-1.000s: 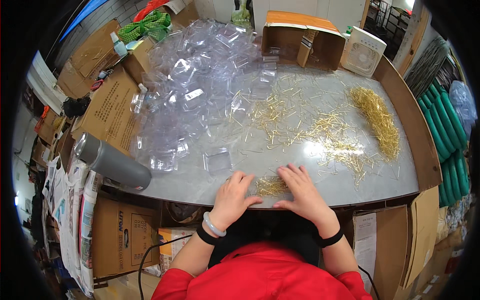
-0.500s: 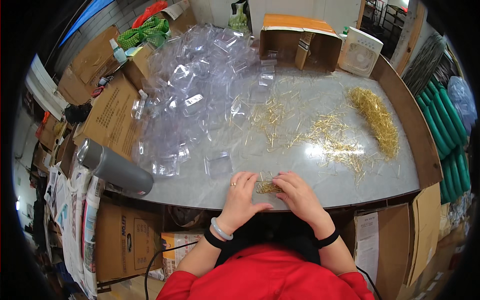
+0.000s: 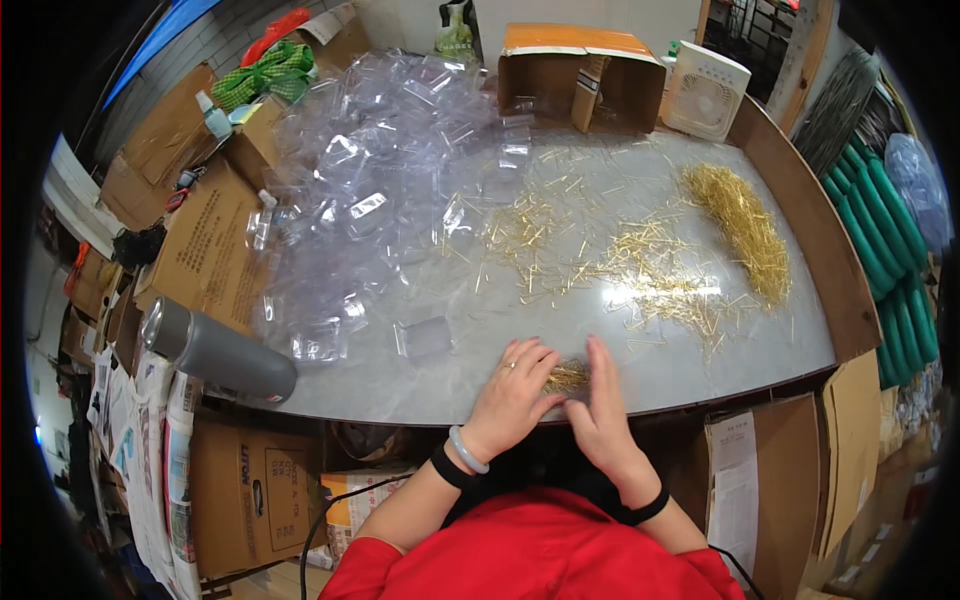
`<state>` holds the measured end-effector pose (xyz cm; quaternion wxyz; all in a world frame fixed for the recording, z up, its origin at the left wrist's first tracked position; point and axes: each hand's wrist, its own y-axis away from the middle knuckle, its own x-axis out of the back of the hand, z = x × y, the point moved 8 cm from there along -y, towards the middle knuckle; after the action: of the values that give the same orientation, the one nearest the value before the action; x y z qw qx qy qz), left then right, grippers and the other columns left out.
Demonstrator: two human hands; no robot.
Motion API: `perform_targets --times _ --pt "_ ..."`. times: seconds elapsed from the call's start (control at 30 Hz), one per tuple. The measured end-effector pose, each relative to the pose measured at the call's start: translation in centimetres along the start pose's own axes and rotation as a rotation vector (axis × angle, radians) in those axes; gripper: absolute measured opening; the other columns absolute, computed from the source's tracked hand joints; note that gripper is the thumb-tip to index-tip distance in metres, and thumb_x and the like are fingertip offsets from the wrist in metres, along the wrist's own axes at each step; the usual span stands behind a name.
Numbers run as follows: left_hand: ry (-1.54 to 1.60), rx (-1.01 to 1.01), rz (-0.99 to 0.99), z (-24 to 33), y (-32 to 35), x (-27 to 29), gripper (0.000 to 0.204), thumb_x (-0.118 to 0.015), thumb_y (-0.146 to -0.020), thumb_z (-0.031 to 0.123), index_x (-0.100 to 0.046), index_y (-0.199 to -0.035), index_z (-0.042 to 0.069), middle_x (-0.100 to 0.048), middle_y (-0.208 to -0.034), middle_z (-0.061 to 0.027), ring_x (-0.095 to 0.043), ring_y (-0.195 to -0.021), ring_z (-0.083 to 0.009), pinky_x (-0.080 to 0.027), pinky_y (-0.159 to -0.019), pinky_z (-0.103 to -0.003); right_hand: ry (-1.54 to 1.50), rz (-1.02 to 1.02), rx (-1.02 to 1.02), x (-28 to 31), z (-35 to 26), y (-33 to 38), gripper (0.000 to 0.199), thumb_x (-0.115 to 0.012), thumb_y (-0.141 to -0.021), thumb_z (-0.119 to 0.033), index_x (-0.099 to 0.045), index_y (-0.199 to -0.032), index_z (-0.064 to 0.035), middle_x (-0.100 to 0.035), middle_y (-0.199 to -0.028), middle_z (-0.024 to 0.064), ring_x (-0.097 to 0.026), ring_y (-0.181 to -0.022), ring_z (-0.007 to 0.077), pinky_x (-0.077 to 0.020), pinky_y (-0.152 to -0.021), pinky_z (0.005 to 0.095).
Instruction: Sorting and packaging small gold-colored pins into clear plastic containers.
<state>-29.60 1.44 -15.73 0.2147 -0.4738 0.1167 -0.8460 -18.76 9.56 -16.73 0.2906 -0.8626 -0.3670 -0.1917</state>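
At the table's near edge my left hand (image 3: pixel 515 392) and my right hand (image 3: pixel 598 403) are cupped around a small bunch of thin gold pins (image 3: pixel 567 376). The fingers of both hands touch the bunch from either side. A small clear plastic box (image 3: pixel 425 338) lies just left of my left hand. More gold pins are scattered over the middle of the grey table (image 3: pixel 640 275), and a thick heap of them (image 3: pixel 745 225) lies at the far right.
A big pile of clear plastic boxes (image 3: pixel 370 190) covers the table's left half. A grey steel flask (image 3: pixel 215 350) lies at the front left corner. An open cardboard box (image 3: pixel 580 75) and a white fan (image 3: pixel 705 100) stand at the back. Cartons surround the table.
My hands have drawn together around the pin bunch at the table's edge; a second ago they lay flat and further apart over it.
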Motion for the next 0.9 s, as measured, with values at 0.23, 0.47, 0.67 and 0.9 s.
perform_targets --times 0.23,0.47,0.67,0.9 --pt "0.061 0.003 0.022 0.1 -0.1 0.3 0.047 -0.075 -0.084 0.014 -0.059 -0.127 -0.001 -0.06 -0.124 -0.0183 -0.053 -0.126 -0.0391 -0.038 -0.113 -0.052 -0.557 -0.07 -0.056 -0.1 1.5 -2.0 0.089 -0.043 -0.07 0.013 -0.025 -0.156 0.0018 -0.025 -0.161 0.0157 -0.017 -0.155 0.0279 -0.0114 -0.127 0.0431" --pt "0.076 0.043 0.038 0.0 0.2 0.2 0.057 -0.076 -0.083 0.012 -0.054 -0.134 -0.001 -0.055 -0.133 -0.0211 -0.052 -0.128 -0.0411 -0.04 -0.112 -0.051 -0.979 -0.094 -0.258 -2.4 0.3 0.6 0.08 -0.044 -0.075 0.012 -0.03 -0.153 0.0036 -0.027 -0.157 0.0154 -0.023 -0.152 0.0266 -0.0188 -0.125 0.0397" --pt "0.194 0.021 0.088 -0.2 0.9 2.0 0.073 -0.084 -0.077 0.018 -0.051 -0.139 0.0 -0.049 -0.142 -0.0208 -0.044 -0.137 -0.0421 -0.038 -0.113 -0.05 -0.188 0.044 0.02 2.5 -1.1 -1.4 0.065 -0.061 -0.076 0.003 -0.049 -0.139 -0.0005 -0.05 -0.139 0.0203 -0.044 -0.134 0.0378 -0.0345 -0.115 0.045" --pt "-0.092 0.069 0.015 -1.2 1.4 1.9 0.072 -0.084 -0.077 0.025 -0.053 -0.137 -0.001 -0.051 -0.138 -0.0192 -0.042 -0.136 -0.0412 -0.033 -0.114 -0.053 0.33 -0.034 0.142 2.7 -1.0 -0.8 0.028 -0.082 -0.074 -0.019 -0.071 -0.099 -0.0118 -0.062 -0.105 0.0044 -0.052 -0.11 0.0311 -0.04 -0.099 0.0465"
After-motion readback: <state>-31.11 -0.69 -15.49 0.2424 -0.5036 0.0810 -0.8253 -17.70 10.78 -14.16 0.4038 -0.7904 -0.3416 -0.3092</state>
